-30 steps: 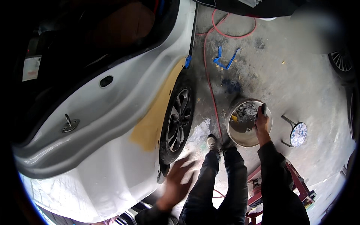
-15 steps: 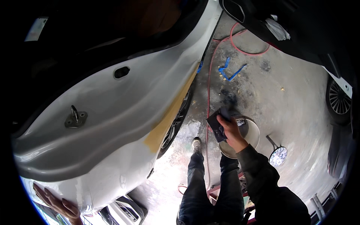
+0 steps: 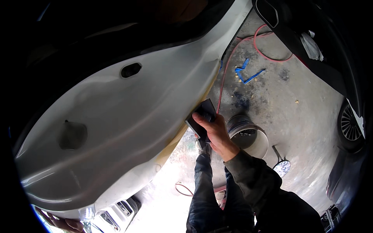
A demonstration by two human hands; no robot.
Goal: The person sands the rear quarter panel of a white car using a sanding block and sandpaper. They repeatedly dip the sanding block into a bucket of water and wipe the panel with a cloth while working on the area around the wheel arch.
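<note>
Right hand (image 3: 218, 136) holds a dark block (image 3: 207, 105) thumb-over — likely for control — at the car panel (image 3: 147, 103). Left hand (image 3: 62, 223): fingers extended.

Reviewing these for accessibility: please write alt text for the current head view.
A person's right hand holds a dark block at the edge of a pale car body, along a tan patch. The left hand is by it at lower left; a bucket stands on the floor.
</note>
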